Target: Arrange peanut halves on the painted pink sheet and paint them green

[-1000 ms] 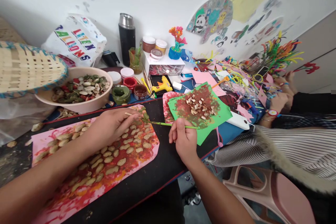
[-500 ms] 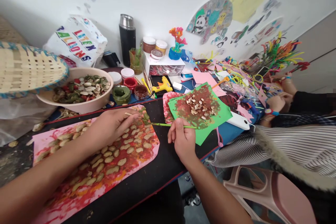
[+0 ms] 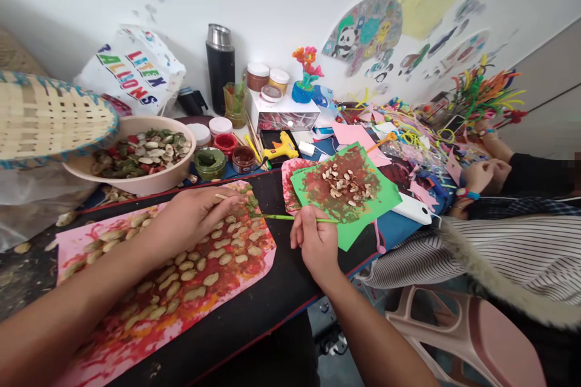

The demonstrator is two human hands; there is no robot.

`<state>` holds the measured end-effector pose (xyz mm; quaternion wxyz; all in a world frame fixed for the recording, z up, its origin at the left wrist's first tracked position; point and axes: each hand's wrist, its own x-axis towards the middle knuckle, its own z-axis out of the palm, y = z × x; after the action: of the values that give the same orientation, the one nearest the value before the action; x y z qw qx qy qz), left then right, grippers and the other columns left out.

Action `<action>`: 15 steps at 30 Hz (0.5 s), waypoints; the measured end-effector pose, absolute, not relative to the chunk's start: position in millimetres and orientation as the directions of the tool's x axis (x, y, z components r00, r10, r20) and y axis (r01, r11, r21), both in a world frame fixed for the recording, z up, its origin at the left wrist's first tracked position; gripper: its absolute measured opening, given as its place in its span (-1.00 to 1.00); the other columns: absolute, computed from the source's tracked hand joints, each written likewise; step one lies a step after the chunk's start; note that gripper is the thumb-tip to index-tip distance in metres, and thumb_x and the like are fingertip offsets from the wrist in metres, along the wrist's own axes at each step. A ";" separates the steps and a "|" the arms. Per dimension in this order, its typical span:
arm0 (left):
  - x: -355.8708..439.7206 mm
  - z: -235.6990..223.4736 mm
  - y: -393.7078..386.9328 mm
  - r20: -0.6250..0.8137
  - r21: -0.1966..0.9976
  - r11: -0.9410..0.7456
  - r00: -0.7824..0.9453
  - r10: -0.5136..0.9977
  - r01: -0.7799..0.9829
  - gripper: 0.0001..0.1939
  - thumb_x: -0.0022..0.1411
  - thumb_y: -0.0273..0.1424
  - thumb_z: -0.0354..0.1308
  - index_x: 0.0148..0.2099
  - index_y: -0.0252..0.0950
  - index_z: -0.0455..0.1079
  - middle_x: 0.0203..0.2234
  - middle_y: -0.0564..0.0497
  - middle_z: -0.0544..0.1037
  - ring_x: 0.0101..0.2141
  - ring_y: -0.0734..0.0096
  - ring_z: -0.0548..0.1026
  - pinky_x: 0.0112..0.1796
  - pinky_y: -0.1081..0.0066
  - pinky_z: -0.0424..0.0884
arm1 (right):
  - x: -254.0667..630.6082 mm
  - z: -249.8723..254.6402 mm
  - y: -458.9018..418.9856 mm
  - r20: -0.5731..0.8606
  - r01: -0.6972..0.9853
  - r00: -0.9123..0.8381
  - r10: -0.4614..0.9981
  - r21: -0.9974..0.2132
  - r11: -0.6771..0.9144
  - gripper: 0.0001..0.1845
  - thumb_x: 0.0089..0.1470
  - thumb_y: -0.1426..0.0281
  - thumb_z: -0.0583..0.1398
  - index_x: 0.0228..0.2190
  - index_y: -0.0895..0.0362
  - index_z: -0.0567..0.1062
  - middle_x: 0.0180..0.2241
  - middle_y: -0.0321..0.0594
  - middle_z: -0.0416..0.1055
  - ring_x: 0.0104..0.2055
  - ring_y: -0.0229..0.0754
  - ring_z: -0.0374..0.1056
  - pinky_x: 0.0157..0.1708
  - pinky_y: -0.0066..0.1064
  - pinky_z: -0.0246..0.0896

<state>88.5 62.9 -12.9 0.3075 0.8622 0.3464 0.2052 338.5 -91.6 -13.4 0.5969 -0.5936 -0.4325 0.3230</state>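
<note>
My left hand (image 3: pixel 200 217) hovers over the pink paper (image 3: pixel 265 263), fingers closed in a pinch; a thin pale stick (image 3: pixel 221 196) shows between them. By its fingertips is something coated in green paint (image 3: pixel 252 199), partly hidden. A green-handled paintbrush (image 3: pixel 281 217) is gripped in my right hand (image 3: pixel 315 242), its bristle end pointing left at the green-painted bit. Peanut shells (image 3: pixel 187 276) cover the red and orange paint on the paper; my left forearm hides part of them.
Behind stand a green paint jar (image 3: pixel 209 163), a red paint jar (image 3: pixel 226 144), a bowl of painted shells (image 3: pixel 131 181) and a yellow glue gun (image 3: pixel 282 146). Green paper with shells (image 3: pixel 347 233) lies right. Another person's hands (image 3: pixel 481 175) rest beyond; a pink chair (image 3: pixel 503 338) stands below.
The brush has shifted very slightly to the left in my right hand. My left hand stays put, and the papers and jars are unchanged.
</note>
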 end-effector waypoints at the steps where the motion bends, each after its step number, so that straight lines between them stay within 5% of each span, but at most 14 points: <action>1: 88.4 -12.8 62.8 0.139 0.675 -0.568 0.675 0.725 0.471 -0.01 0.60 0.51 -0.18 0.05 -0.08 0.86 0.08 -0.16 0.92 0.09 -0.12 0.87 0.23 0.09 0.75 | 339.2 -12.8 -91.8 0.136 0.134 0.427 0.894 -0.987 0.087 -0.14 0.50 -0.46 0.24 -0.48 -0.02 0.43 -0.69 -0.45 0.24 -0.69 -0.25 0.28 -0.64 -0.43 0.20; 15: 88.4 -9.7 61.8 0.129 0.677 -0.565 0.680 0.721 0.471 0.04 0.59 0.54 -0.21 0.09 -0.10 0.87 0.11 -0.16 0.91 0.11 -0.14 0.86 0.26 0.08 0.75 | 341.2 -12.1 -87.1 0.140 0.109 0.459 0.877 -0.989 0.101 -0.14 0.45 -0.50 0.26 -0.46 -0.02 0.44 -0.69 -0.49 0.20 -0.71 -0.25 0.27 -0.66 -0.44 0.17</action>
<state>88.4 61.8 -9.7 0.3126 0.8616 0.3459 0.2004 341.2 -87.1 -12.1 0.6145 -0.5932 -0.4155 0.3128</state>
